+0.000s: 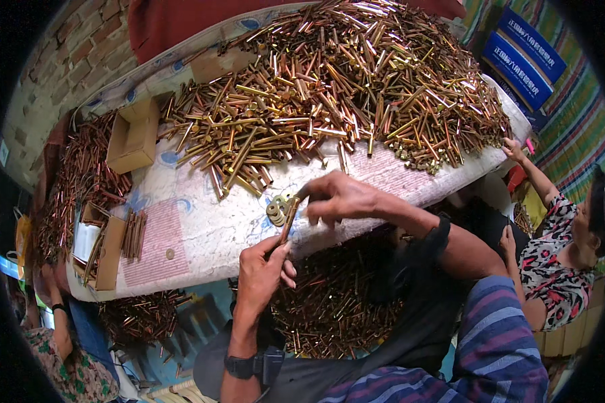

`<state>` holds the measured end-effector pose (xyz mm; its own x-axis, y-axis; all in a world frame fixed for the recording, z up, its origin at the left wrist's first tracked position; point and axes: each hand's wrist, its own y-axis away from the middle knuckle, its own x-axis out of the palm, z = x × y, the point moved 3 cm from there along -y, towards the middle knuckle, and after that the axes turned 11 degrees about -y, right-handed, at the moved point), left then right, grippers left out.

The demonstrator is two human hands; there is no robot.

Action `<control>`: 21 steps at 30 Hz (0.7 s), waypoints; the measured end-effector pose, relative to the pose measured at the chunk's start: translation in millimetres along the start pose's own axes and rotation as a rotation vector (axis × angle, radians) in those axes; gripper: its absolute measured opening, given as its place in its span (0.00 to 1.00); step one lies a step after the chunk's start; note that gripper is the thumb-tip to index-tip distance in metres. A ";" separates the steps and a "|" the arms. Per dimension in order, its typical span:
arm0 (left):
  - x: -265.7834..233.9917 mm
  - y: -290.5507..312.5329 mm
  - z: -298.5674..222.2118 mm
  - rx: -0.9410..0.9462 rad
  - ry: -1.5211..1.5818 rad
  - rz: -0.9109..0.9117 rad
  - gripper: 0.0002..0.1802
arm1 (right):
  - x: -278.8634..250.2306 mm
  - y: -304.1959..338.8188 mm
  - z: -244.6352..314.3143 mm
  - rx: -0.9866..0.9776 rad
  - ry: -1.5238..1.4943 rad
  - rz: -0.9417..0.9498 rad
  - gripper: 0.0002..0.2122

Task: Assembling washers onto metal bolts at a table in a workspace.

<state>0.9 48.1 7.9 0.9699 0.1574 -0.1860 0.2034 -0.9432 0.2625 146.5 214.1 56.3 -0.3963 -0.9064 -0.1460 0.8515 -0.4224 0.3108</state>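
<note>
One slim, shiny, coppery metal piece point(290, 220) slants from the left hand point(258, 269).

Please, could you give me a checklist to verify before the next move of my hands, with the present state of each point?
1. Left hand grips a metal rod: ok, held at a tilt.
2. Right hand touches the rod: cannot tell; it is close to the upper end.
3. Washers nearby: ok, clustered beside the rod.
4. Brown carton open: ok.
5. Co-worker's hand away from yours: ok, at the table's right end.
</note>
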 end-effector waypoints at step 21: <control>-3.7 2.4 0.1 -0.020 -0.045 -0.053 0.15 | -59.8 -3.2 -39.3 -0.317 0.186 -0.450 0.13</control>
<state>-2.2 45.2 9.1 0.9509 0.1929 -0.2421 0.2570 -0.9279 0.2701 181.0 269.7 27.2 -0.7005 -0.6099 -0.3705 0.6856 -0.7193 -0.1121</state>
